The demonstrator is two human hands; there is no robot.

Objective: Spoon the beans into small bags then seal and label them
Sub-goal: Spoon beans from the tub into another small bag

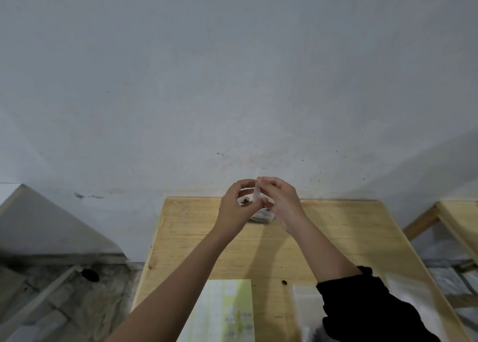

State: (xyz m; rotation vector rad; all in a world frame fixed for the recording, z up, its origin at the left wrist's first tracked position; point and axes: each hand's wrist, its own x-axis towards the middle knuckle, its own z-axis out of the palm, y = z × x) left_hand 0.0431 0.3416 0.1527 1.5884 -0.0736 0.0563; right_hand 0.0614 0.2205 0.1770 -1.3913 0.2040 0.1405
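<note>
Frame centre: I hold a small bag (256,193) upright above the table (194,238), left hand (234,207) and right hand (282,202) pinching its edges, probably keeping beans (244,200) low while sealing; label sheet (227,310) lies lower centre.

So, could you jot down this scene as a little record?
hands: left hand and right hand pinch a bag, fingers curled, above the table
under hands: blurred stack, partly hidden
near edge: label sheet
loose: one bean on the wood
</note>
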